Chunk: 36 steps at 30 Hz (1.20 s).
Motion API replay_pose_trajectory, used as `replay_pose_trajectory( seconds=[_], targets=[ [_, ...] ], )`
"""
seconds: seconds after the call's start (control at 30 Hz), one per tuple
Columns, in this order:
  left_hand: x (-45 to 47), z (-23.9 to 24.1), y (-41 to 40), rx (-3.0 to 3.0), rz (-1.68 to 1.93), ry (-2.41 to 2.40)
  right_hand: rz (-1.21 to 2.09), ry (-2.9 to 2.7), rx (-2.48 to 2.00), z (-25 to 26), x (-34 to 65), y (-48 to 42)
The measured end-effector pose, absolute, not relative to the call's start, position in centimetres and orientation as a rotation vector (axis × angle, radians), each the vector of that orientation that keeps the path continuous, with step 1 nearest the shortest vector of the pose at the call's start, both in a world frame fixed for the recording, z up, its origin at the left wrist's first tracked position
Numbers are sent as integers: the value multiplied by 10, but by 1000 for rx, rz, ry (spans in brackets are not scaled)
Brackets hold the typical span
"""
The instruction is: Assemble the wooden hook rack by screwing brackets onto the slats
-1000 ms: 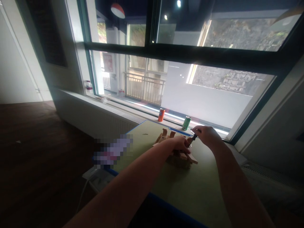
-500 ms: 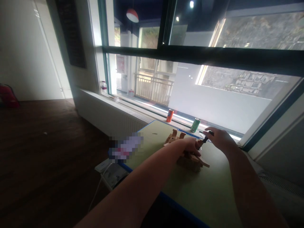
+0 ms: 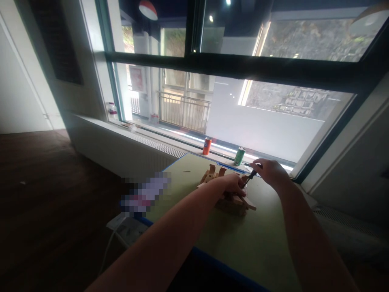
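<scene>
On the pale green table lies a wooden assembly of slats, blocks and upright hooked pieces. My left hand is closed around its upper right part, and the fingertips are partly hidden. My right hand grips the dark handle of a screwdriver. The tool slants down to the left, with its shaft reaching the wood beside my left fingers. Its tip is too small to make out, and I cannot see a screw.
An orange can and a green can stand on the windowsill behind the table. A bottle is farther left on the sill. A blurred pale item lies at the table's left edge. A radiator runs under the window.
My view has turned slightly right, so everything sits farther left. The screwdriver stays in my right hand, its shaft now showing more clearly. My left hand keeps its hold on the wood.
</scene>
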<state>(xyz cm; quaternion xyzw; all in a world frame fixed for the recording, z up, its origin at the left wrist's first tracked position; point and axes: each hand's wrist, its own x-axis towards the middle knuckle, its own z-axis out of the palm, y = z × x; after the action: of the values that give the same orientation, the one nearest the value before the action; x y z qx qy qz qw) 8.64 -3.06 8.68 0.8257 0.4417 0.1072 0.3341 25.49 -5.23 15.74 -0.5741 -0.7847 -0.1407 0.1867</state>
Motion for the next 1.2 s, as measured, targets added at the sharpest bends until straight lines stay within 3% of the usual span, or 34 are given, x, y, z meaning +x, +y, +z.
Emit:
replay_pose_trajectory(
  seconds=[0.2,0.37,0.7,0.97,1.2],
  targets=[
    [87,87,-31,2117,289,1168,-178,-2397,-1639,163,262,-60],
    [89,87,-31,2100,271,1177,-462,-2219,-1822,163,249,-65],
    [88,82,-27,2147,263,1155,-178,-2390,-1403,163,252,-67],
    [89,94,-36,2157,219,1218,-485,-2196,-1675,162,246,-66],
    [87,90,-32,2145,221,1214,-232,-2314,-1507,161,257,-61]
  ],
)
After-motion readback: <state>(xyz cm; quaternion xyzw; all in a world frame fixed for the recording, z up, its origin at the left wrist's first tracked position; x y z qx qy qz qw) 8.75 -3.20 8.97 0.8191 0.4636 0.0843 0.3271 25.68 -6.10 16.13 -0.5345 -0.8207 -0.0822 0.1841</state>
